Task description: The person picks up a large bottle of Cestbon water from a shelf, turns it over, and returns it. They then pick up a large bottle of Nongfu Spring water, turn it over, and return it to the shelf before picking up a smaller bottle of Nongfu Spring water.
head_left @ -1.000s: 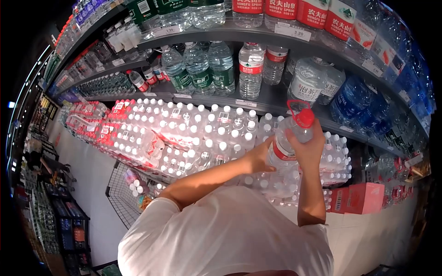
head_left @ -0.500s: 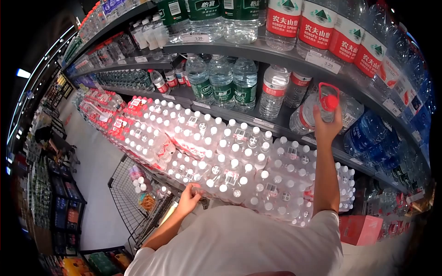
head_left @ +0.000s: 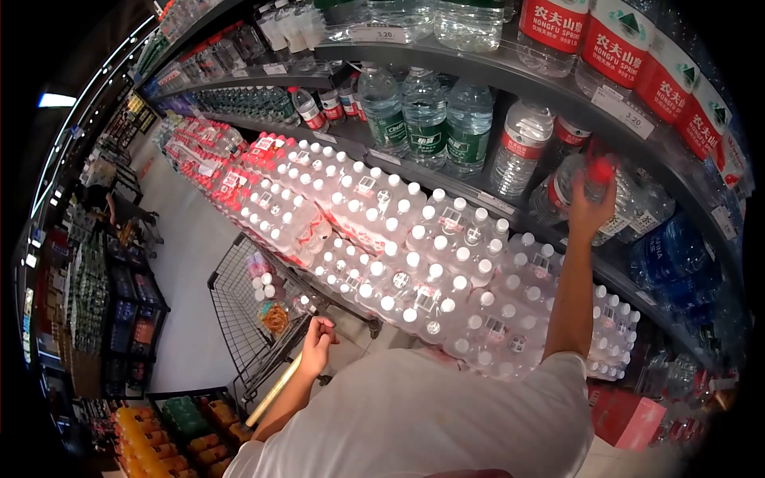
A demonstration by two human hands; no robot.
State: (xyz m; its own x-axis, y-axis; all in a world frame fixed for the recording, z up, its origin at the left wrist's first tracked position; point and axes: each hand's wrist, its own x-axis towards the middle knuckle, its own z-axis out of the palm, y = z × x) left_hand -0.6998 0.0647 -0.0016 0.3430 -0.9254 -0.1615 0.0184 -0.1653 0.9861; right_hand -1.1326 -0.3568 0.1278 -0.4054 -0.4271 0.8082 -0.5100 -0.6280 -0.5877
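Observation:
High on the right, my right hand is closed round the neck of a large clear water bottle with a red cap. The bottle leans on the lower shelf; my fingers and motion blur hide part of its neck and handle. My left hand hangs beside the shopping cart, its fingers loosely curled with nothing visible in them. Below my right arm spread shrink-wrapped packs of white-capped water bottles.
Upright green-labelled bottles and a red-labelled bottle stand left of my right hand. Overhead runs the edge of the upper shelf. Blue bottles lie to the right. A red box sits lower right.
The view has shifted, so shelves and packs appear further right and the upper shelf higher. My right hand stays at the bottle's neck. My left hand has moved off the pack edge toward the cart.

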